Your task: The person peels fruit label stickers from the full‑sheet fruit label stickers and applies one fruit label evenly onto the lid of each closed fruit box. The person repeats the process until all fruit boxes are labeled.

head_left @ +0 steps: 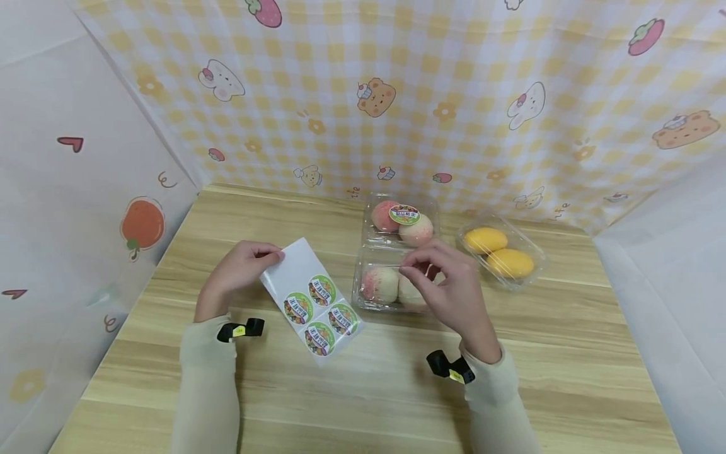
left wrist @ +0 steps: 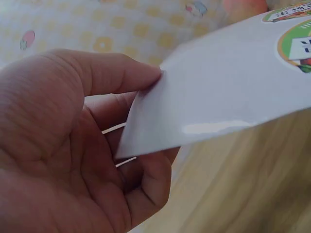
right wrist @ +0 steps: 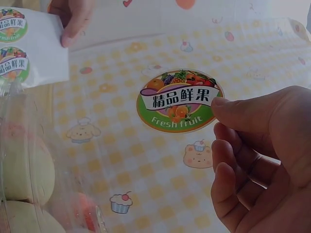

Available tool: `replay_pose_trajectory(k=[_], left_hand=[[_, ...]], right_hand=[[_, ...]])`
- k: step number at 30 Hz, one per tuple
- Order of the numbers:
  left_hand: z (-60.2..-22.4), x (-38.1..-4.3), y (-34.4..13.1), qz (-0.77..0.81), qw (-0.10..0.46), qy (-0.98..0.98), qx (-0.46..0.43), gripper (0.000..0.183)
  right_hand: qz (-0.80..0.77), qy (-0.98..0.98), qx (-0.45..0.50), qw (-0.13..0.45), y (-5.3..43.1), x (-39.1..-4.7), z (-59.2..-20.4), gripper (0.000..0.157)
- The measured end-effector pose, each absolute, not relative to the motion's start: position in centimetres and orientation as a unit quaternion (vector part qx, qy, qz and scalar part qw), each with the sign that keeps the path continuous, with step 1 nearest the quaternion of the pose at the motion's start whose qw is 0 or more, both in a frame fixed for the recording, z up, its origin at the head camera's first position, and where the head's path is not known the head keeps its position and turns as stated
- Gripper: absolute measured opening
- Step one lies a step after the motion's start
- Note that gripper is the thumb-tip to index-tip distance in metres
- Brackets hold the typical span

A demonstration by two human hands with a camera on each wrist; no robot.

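Green oval sticker [right wrist: 179, 101], likely light, tacky: my right hand [head_left: 450, 287] rightly pinches its rim. Centre-left, my left hand [head_left: 241, 268] pinches the white label sheet [head_left: 292, 268].

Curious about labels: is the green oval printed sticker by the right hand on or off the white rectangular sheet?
Off: the right hand pinches the sticker by its edge, apart from the sheet.
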State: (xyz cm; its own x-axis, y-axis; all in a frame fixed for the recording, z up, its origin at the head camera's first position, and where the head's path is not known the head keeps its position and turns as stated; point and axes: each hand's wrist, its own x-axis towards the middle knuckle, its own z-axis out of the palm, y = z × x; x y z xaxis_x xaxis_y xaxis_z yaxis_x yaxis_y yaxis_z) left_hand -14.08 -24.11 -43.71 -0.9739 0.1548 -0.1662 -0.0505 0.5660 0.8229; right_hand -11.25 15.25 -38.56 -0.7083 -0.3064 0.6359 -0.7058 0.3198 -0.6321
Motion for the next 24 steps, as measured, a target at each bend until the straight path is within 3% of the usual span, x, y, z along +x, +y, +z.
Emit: replay_pose_trajectory(k=[8,24], left_hand=[[-44.8,-14.2,-25.4,0.414,0.109,0.903,-0.029,0.043],[-46.6,-14.5,-26.1,0.377,0.063,0.918,-0.110,0.039]], right_hand=[[0.497,-0.782,0.316,0.203,15.5,-11.5,-38.7,0.019],[0.555,-0.780,0.243,0.158,16.4,-12.0,-39.3,0.014]])
